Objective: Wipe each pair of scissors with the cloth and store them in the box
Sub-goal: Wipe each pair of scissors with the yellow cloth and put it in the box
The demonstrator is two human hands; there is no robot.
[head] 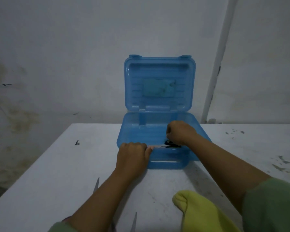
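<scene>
A blue plastic box (159, 129) stands open on the white table, its lid (159, 82) upright against the wall. My left hand (132, 154) grips the box's front left rim. My right hand (180, 133) reaches inside and holds a pair of black-handled scissors (172, 144) that lie low along the front wall, blades pointing left. A yellow cloth (203, 213) lies on the table at the near right. The blade tips of other scissors (96, 185) show beside my left forearm, with another tip (134, 221) at the bottom edge.
The white table (57, 173) ends in an edge on the left, beyond it a stained floor. A small dark scrap (77, 142) lies at the table's left. Dark smudges (281, 162) mark the right side. A white pipe (214, 81) runs up the wall.
</scene>
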